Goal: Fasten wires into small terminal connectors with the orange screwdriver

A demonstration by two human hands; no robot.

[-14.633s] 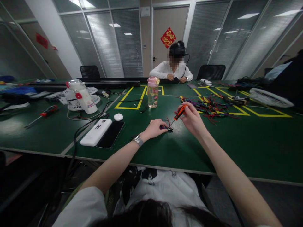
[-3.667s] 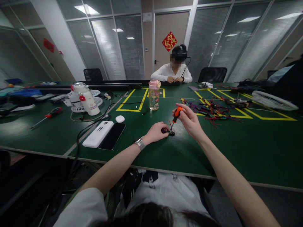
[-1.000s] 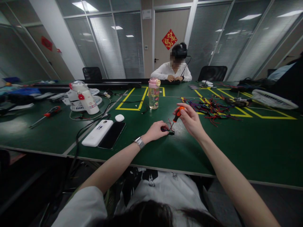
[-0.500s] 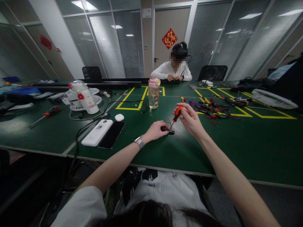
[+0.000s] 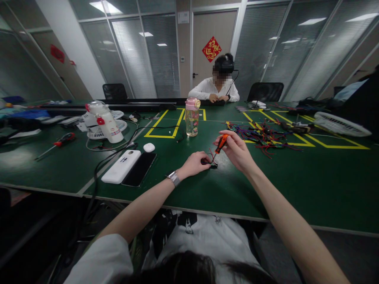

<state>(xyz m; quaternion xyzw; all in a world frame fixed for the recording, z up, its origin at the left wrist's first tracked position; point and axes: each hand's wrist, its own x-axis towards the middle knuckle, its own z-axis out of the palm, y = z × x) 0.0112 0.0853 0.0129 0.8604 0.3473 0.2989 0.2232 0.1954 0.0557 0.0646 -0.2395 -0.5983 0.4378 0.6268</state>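
In my right hand [image 5: 235,148] is a small orange-and-black screwdriver [image 5: 221,143], tilted with its tip pointing down and left. The tip meets a small circuit board [image 5: 213,165] with red and dark wires, lying on the green table [image 5: 189,197]. My left hand [image 5: 196,163], a metal-banded watch at its wrist, is closed on the board's wired left end and presses it to the tabletop. The fingertips partly hide the wires, and the exact spot under the screwdriver tip is too small to make out.
Beyond my hands stands a pink-lidded bottle [image 5: 192,118]. A tangle of wired boards [image 5: 260,134] lies to the right. Leftward are a phone [image 5: 139,169], a white power bank [image 5: 121,166], a white case [image 5: 149,147], a white bottle [image 5: 109,124] and a red screwdriver [image 5: 63,140]. A co-worker [image 5: 213,88] sits opposite.
The orange screwdriver and my right hand have shifted very slightly left and down. My left hand keeps its place on the circuit board.
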